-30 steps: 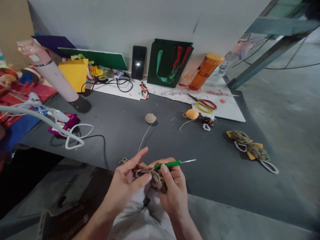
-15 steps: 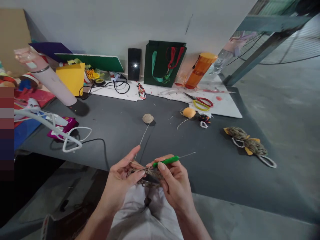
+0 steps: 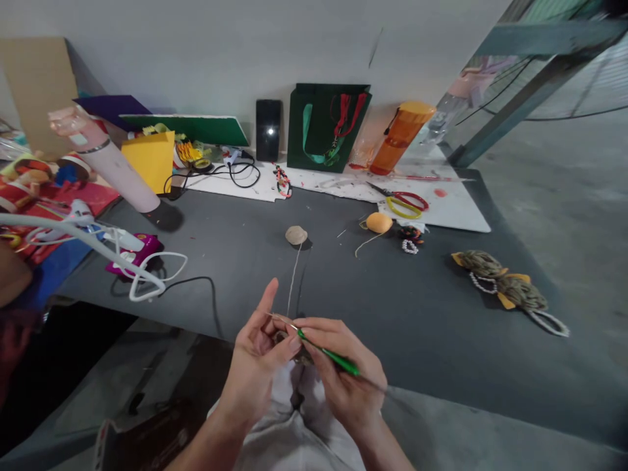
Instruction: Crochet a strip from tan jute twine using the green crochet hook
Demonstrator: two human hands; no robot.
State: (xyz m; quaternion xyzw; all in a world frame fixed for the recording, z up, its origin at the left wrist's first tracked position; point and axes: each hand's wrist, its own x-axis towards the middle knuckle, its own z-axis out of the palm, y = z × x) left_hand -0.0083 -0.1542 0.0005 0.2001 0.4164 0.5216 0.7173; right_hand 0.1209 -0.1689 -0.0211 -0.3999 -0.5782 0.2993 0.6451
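My right hand [image 3: 343, 376] pinches a green-handled crochet hook [image 3: 333, 356], its metal tip pointing up-left toward my left hand. My left hand [image 3: 258, 356] grips a small brown crocheted piece [image 3: 287, 340], mostly hidden between the fingers, with the index finger stretched upward. A thin beige thread [image 3: 293, 278] runs from the piece up to a small beige yarn ball [image 3: 296, 235] on the dark grey table [image 3: 432, 320]. Both hands hover over my lap at the table's near edge.
An orange yarn ball [image 3: 378, 223], beads [image 3: 408, 242], scissors [image 3: 400, 198] and an olive braided piece [image 3: 507, 288] lie to the right. A green bag [image 3: 326, 127], phone [image 3: 269, 129] and orange bottle [image 3: 402, 137] stand against the wall. White cable [image 3: 142, 275] and pink tube [image 3: 110, 163] lie left.
The right hand has swung the hook round: its handle pointed right before, now it slants down-right with the tip at the work. The left index finger has lifted.
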